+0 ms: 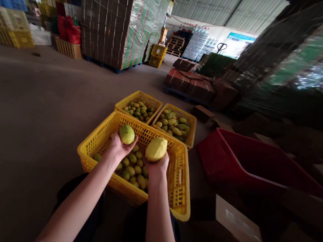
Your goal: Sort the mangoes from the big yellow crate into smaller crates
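Cupped in my left hand (118, 147) is a greenish-yellow lemon (127, 134), held palm up over a large yellow plastic crate (181, 174). My right hand (160, 164) is closed around the underside of a bigger, paler yellow lemon (156, 149), at about the same height. Below and between the hands, several yellow-green lemons (131, 166) lie in the bottom of the crate. My forearms cover part of the crate's near wall and some of the fruit.
Behind the near crate stand two smaller yellow crates, a left one (118, 106) and a right one (193, 131), both holding similar fruit. A red tub (220, 156) and an open cardboard box (240, 224) are on the right. Wrapped pallet stacks (108, 11) rise farther back.
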Motion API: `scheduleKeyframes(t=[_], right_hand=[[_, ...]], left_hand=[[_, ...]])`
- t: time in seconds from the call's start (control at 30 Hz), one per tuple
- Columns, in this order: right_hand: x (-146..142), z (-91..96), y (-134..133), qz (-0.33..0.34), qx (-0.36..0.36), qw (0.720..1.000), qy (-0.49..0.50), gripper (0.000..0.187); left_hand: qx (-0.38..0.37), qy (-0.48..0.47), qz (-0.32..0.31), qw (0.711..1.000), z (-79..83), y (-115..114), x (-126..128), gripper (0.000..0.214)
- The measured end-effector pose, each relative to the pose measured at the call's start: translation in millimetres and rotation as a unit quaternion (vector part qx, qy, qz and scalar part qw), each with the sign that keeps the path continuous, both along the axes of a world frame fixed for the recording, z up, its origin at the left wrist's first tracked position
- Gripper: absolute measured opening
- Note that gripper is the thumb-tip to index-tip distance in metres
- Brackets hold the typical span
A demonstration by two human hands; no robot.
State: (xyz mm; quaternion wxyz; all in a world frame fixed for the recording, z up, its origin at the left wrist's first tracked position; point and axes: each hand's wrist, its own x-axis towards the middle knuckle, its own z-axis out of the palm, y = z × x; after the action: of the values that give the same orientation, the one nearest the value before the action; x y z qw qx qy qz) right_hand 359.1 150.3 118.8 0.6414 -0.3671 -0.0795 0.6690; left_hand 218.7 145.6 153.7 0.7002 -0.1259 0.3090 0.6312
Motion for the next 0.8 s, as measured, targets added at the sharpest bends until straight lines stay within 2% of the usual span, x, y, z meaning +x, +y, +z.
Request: scheduleKeyframes(t=[0.07,0.13,0.23,0.43,0.57,0.67,0.8], right_hand=[[-2,5.2,-2,-0.015,-0.066,0.998,0.019,0.012],[-5,10.4,-4,-0.012,-0.092,0.995,0.027,0.016],[-8,15.4,-7,-0.019,-0.088,0.996,0.025,0.017],[-9,22.7,-14,-0.034,-0.071,0.997,0.028,0.021],[-11,20.7,-12,0.002,-0.081,0.997,0.021,0.019],[-14,15.8,-9,0.045,-0.083,0.995,0.033,0.018],[-16,17.3,-11,0.021,-0.092,0.995,0.035,0.017]], left_hand=[[-0.01,0.011,-0.021,1.0,-3.8,1,2,0.031],[-0.021,0.032,-0.018,0.999,-7.5,2,3,0.029],[-0.017,0.048,0.008,0.999,-9.8,3,3,0.026],[-0.006,0.068,0.018,0.998,-6.8,2,5,0.031],[0.024,0.058,0.011,0.998,-9.8,4,8,0.023],[0.02,0.025,0.004,0.999,-10.2,4,12,0.024],[0.005,0.04,0.043,0.998,-4.9,1,12,0.023]])
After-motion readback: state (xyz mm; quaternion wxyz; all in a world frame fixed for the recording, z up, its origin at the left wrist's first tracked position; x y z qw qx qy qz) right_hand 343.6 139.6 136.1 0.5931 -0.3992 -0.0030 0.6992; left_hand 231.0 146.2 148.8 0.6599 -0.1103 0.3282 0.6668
